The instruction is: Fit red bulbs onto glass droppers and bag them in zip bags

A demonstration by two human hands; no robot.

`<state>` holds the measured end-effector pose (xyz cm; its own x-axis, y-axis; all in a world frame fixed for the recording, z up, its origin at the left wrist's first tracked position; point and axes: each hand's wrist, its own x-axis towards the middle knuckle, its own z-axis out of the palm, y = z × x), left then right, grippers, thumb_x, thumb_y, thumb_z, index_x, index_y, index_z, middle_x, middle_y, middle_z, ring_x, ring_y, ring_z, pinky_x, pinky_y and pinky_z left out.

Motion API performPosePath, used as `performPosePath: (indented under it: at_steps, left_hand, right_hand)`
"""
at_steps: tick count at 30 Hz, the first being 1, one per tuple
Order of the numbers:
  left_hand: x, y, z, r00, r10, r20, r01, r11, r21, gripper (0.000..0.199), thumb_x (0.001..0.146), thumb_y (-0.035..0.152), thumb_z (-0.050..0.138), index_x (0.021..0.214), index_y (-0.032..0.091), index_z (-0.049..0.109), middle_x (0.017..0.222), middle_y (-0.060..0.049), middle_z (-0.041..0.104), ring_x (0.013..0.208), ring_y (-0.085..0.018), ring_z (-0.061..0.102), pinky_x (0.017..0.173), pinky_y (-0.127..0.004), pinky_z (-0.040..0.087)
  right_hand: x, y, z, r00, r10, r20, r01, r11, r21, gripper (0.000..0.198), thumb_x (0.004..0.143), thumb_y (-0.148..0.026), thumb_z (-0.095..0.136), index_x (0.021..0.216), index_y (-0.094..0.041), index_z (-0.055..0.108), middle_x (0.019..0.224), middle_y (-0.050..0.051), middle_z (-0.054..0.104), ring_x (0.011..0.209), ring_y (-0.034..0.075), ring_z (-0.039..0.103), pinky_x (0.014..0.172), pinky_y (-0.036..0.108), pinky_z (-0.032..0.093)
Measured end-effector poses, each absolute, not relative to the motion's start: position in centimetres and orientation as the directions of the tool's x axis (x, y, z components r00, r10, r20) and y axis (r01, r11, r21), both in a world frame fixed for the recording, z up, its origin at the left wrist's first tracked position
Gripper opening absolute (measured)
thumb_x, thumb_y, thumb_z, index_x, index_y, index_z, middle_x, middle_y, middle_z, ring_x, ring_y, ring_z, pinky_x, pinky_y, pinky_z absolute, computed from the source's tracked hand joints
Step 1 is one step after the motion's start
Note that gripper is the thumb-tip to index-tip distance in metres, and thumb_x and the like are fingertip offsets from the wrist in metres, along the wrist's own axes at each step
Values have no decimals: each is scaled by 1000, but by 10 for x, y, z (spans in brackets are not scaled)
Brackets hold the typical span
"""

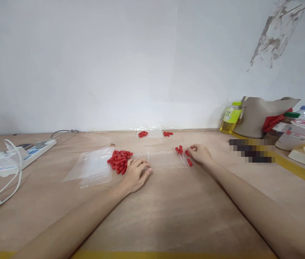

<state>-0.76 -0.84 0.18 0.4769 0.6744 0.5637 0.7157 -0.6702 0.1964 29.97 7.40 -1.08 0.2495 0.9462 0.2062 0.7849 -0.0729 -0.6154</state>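
A row of thin clear tubes (165, 160) lies side by side on the wooden table. My left hand (137, 175) rests over the left part of this row, palm down and fingers loosely spread, beside a pile of red rubber bulbs (119, 162). At the row's right end lie several tubes with red bulbs on them, like droppers (181, 149). My right hand (200, 154) is there, its thumb and fingertips pinched together at a red rubber bulb (187, 153). Another red bulb (189, 162) lies just below it.
Clear plastic bags (94, 167) lie left of the pile. At the wall is a clear packet (154, 133) with red bulbs at both ends. A power strip (37, 154) with cables is at left. A yellow-green bottle (230, 118), a grey bag (255, 117) and a tub (298, 135) stand at right.
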Motion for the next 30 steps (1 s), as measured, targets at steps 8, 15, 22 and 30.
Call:
performPosePath:
  at_steps: [8,15,22,30]
  left_hand:
    - [-6,-8,2,495,666,558,714,-678,175,19,86,28,43,83,20,60,91,-3,60,86,-18,52,83,-37,29]
    - [-7,-7,1,506,667,547,715,-679,166,20,86,28,43,81,20,61,91,-3,60,87,-18,51,82,-38,30]
    - [-8,-6,-1,508,675,536,718,-675,170,19,86,29,44,80,20,61,92,-3,59,87,-18,51,83,-39,28]
    - [-8,-5,-2,504,677,536,721,-672,171,18,85,28,45,80,20,60,92,-3,59,88,-18,51,84,-40,27]
  right_hand:
    - [314,56,27,-237,966,-101,664,85,-743,34,45,-29,74,74,-17,61,57,-4,57,53,10,50,50,21,35]
    - [317,57,22,-442,874,-201,572,102,-814,33,45,-30,75,75,-17,66,53,-3,59,49,10,51,47,21,34]
    - [317,57,21,-407,898,-168,485,57,-873,30,48,-35,75,65,-16,59,65,1,64,60,11,55,55,22,39]
    - [318,62,15,-290,952,-100,241,-29,-970,23,60,-34,70,65,-14,58,68,2,64,52,6,48,49,19,37]
